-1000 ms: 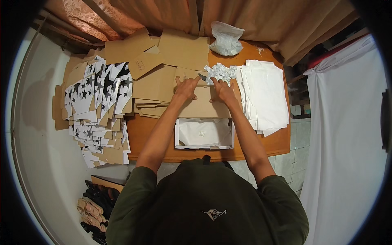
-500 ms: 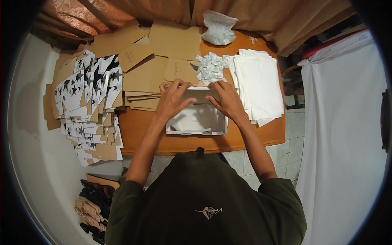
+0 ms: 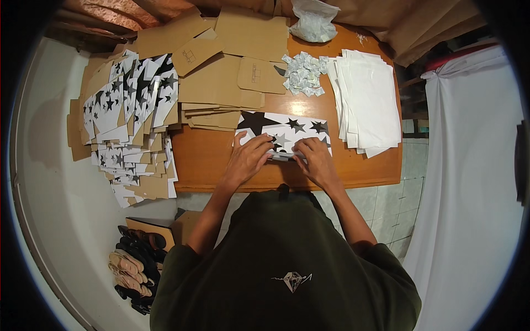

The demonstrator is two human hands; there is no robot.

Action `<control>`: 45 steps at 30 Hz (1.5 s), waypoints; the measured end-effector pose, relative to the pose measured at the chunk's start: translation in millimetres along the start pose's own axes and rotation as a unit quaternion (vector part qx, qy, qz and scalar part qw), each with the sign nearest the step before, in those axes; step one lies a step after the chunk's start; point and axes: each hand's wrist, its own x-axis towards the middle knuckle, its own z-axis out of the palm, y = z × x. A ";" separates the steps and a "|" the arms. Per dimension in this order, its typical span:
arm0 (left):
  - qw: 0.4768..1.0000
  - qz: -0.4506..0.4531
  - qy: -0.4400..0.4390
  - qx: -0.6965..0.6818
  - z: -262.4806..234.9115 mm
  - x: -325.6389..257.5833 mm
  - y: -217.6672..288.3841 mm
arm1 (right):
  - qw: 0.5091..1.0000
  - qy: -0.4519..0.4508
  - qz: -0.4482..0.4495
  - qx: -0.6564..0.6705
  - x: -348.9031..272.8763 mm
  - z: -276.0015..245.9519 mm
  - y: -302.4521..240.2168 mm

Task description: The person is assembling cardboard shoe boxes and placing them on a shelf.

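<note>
A shallow cardboard box lies on the wooden table in front of me, its lid folded down. White paper with black and grey stars covers the lid. My left hand grips the lid's near edge left of the middle, fingers over the top and thumb at the front. Right of the middle, my right hand holds the same edge with bent fingers and thumb at the front. Between the hands a narrow dark gap shows under the lid's front edge. The inside of the box is hidden.
Left of the box are star-printed cardboard blanks and stacked brown cardboard sheets. Behind it lie a heap of small white packets and a clear plastic bag. White paper sheets are at right. Sandals stand low at left.
The lid has come down over the box, which stood open before. Both hands have moved from its upraised edge toward me, to the near edge. The whole view has shifted slightly.
</note>
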 end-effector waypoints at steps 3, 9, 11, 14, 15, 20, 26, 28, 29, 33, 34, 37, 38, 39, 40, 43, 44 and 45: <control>1.000 0.021 0.017 0.012 17.1 -5.1 -7.7 | 0.998 0.038 -0.038 -0.019 -10.2 26.9 11.8; 0.998 0.039 0.036 0.042 42.7 -16.2 -25.3 | 0.992 0.061 -0.085 -0.066 -22.6 54.8 24.5; 0.997 0.042 0.044 0.047 47.2 -16.8 -27.3 | 0.990 0.069 -0.094 -0.079 -25.6 62.8 30.3; 0.997 0.042 0.051 0.049 53.4 -17.2 -29.0 | 0.987 0.077 -0.103 -0.100 -28.8 68.1 33.7; 0.997 0.040 0.050 0.046 55.2 -17.3 -29.5 | 0.986 0.077 -0.102 -0.107 -29.4 68.9 33.8; 0.995 0.058 0.057 0.062 55.0 -13.3 -30.1 | 0.987 0.091 -0.088 -0.098 -31.5 76.7 35.6; 0.996 0.054 0.073 0.020 56.5 -10.6 -35.3 | 0.987 0.125 -0.064 -0.083 -32.9 87.3 33.4; 0.996 0.059 0.071 0.010 52.6 -7.0 -32.9 | 0.987 0.128 -0.047 -0.082 -33.7 89.2 28.4; 0.996 0.054 0.066 0.020 50.7 -5.6 -31.8 | 0.986 0.133 -0.041 -0.087 -33.8 91.2 25.4; 0.994 0.059 0.079 0.044 55.1 -8.0 -34.7 | 0.983 0.144 -0.038 -0.112 -44.1 97.2 19.7; 0.994 0.060 0.077 0.043 55.1 -8.4 -33.7 | 0.983 0.144 -0.036 -0.112 -47.8 100.4 19.2; 0.993 0.073 0.078 0.050 57.6 -8.5 -34.0 | 0.968 0.187 -0.020 -0.165 -55.1 109.6 17.5; 0.992 0.077 0.083 0.054 60.1 -9.3 -35.9 | 0.966 0.189 -0.018 -0.174 -56.2 112.0 16.9; 0.991 0.080 0.089 0.059 62.2 -10.3 -37.9 | 0.964 0.191 -0.017 -0.182 -57.0 114.0 16.9; 0.991 0.081 0.089 0.058 62.9 -10.3 -37.9 | 0.964 0.191 -0.016 -0.183 -57.0 115.0 15.6; 0.991 0.083 0.085 0.063 63.6 -10.9 -38.8 | 0.966 0.190 0.009 -0.176 -55.3 119.1 10.2; 0.991 0.085 0.085 0.063 63.6 -11.1 -39.2 | 0.966 0.191 0.021 -0.172 -54.6 119.2 9.0; 0.990 0.088 0.085 0.063 63.5 -11.2 -39.5 | 0.966 0.193 0.033 -0.167 -53.9 118.8 8.3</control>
